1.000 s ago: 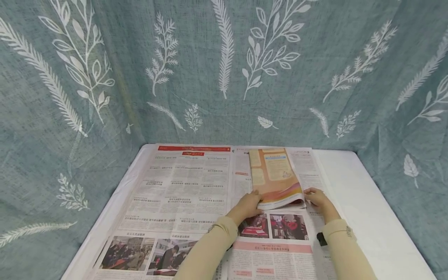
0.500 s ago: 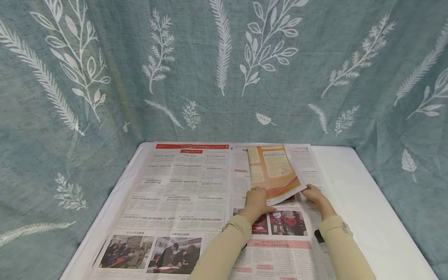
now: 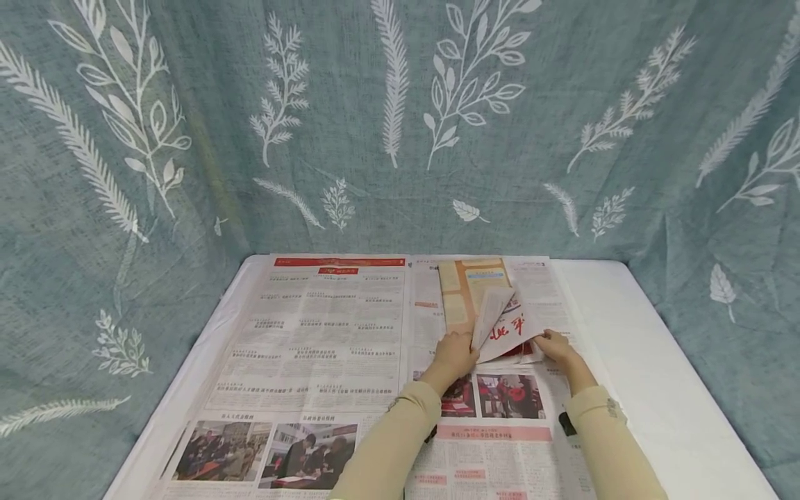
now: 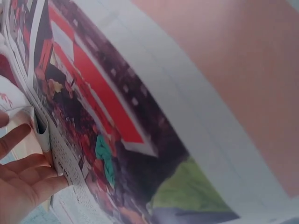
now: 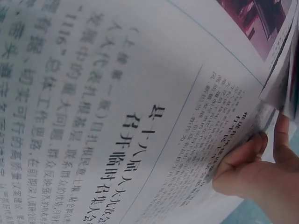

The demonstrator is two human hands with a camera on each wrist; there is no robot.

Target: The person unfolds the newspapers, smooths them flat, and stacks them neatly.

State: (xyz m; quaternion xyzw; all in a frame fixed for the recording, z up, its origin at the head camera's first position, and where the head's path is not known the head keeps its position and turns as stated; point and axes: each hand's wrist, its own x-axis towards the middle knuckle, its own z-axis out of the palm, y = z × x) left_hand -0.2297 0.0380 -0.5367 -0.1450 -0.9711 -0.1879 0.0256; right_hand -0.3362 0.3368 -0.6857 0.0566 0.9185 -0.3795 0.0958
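Note:
A small folded newspaper with an orange-printed page lies toward the back right of the table. Its near right part is folded back, showing a white sheet with large red characters and a grey-printed flap. My left hand grips its near left edge beside the flap; the left wrist view has those fingers along the folded edge. At the near right corner, my right hand pinches the paper. In the right wrist view, one finger reaches up under the corner.
Large spread newspapers cover most of the white table, with photos toward the front. White cloth shows along the right side. A blue-green leaf-patterned curtain hangs behind and at both sides.
The near right part of the orange page has been turned up and back, exposing red characters beneath. My left hand has shifted from a spread pose to gripping the edge; the right stays at the corner.

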